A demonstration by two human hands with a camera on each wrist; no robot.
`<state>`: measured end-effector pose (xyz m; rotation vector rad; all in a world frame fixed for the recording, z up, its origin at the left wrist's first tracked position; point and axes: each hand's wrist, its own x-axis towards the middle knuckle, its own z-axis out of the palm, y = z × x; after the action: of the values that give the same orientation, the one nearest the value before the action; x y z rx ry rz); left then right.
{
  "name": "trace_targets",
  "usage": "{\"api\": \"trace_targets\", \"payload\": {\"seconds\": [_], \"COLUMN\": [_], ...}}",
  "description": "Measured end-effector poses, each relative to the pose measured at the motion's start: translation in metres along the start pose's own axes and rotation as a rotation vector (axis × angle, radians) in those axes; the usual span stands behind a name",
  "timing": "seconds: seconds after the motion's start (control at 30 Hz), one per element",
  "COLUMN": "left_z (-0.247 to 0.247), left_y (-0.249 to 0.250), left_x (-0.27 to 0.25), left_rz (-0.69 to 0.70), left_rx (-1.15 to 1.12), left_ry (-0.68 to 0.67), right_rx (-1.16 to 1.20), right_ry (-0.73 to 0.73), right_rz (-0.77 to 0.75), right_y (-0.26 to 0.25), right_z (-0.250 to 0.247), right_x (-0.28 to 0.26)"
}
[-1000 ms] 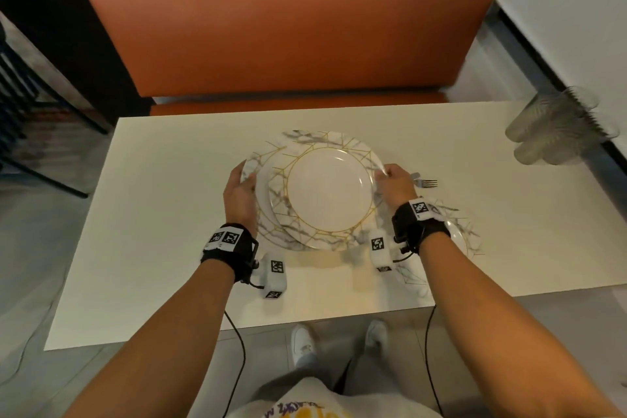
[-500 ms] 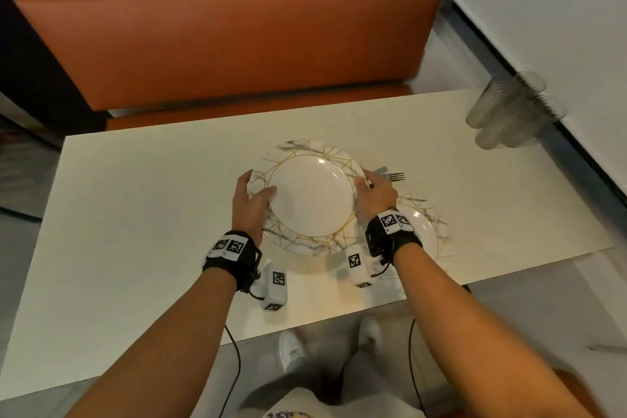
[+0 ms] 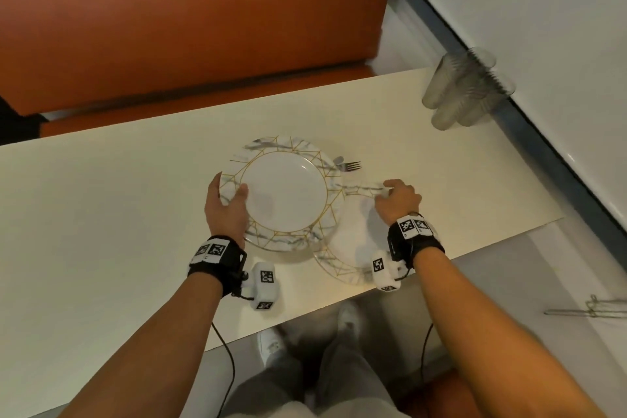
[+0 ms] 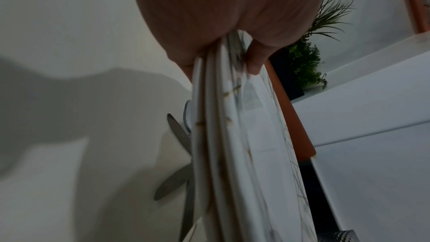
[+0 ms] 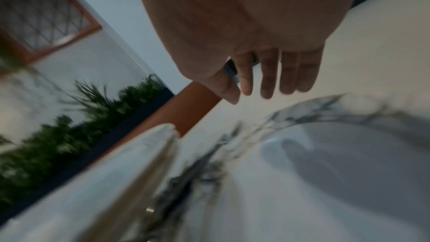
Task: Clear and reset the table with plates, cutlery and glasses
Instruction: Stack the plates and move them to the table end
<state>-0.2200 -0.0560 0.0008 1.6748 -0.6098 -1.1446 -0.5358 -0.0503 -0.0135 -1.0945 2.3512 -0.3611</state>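
Two-plus plates in stack [image 3: 285,193], held at its left rim by L hand [image 3: 225,210], thumb on top, fingers under. R hand [image 3: 398,202] loose-open over 2nd plate [image 3: 342,248] on table [image 3: 118,214], gripping nothing. Step, prob.: gathering plates. Next: lift 2nd plate; fork [image 3: 349,166] w/ other cutlery under stack.
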Motion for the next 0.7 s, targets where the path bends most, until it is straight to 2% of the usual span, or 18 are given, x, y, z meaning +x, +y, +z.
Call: {"api": "trace_targets", "payload": {"seconds": [0.1,0.2,0.4,0.5,0.7], "left_z": [0.010,0.023,0.045,0.056,0.075], "left_y": [-0.002,-0.005,-0.010,-0.011,-0.001], "left_x": [-0.002,-0.002,-0.006,-0.008,-0.012], "left_rz": [0.015,0.031,0.013,0.036,0.089], "left_rx": [0.010,0.014,-0.010,-0.033,-0.056], "left_ry": [0.017,0.053,0.127,0.164,0.252], "right_rx": [-0.186,-0.232,-0.112,-0.136,0.021], "right_ry": [0.024,-0.085,-0.245,-0.358,-0.516], "right_rz": [0.123,0.156,0.072,0.004,-0.085], "right_y": [0.029,0.051,0.074,0.075,0.060], "right_z": [0.002,0.001,-0.011,-0.026,-0.064], "right_x": [0.010,0.018,0.033,0.047,0.084]}}
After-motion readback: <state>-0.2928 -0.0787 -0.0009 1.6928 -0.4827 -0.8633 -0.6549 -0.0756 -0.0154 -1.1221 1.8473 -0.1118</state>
